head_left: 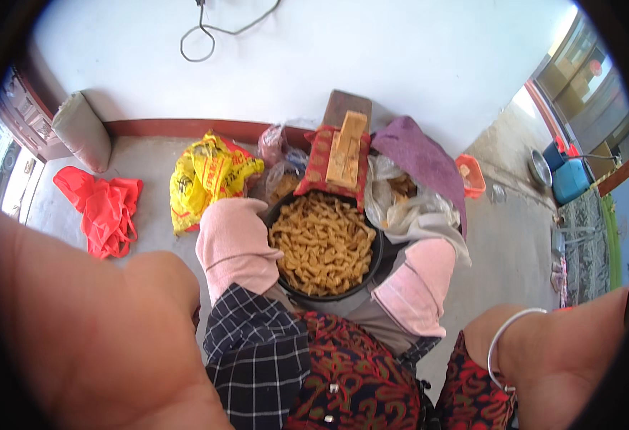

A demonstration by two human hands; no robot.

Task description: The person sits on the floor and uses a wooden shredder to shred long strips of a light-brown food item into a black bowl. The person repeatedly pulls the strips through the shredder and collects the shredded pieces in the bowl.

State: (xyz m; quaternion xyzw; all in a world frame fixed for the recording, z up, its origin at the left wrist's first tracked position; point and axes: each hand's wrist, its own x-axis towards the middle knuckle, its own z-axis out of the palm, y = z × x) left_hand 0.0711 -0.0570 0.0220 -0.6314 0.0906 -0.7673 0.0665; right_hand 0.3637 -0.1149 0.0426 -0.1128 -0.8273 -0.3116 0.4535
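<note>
My left hand looms close to the camera, palm side showing. Its fingers run out past the rim. At the right my right hand is mostly cut off by the dark rim; its wrist wears a silver-coloured bangle. Neither hand touches anything I can see. Between my knees stands a round black tub, filled with yellow-brown, twisted pieces. Pink cloths cover both knees. Against the tub's far rim lies a red patterned cushion, with a wooden block on top.
A yellow plastic bag and a red bag lie to the left. To the right are a clear plastic bag, a purple cloth and an orange basket. A stuffed sack leans by the white wall.
</note>
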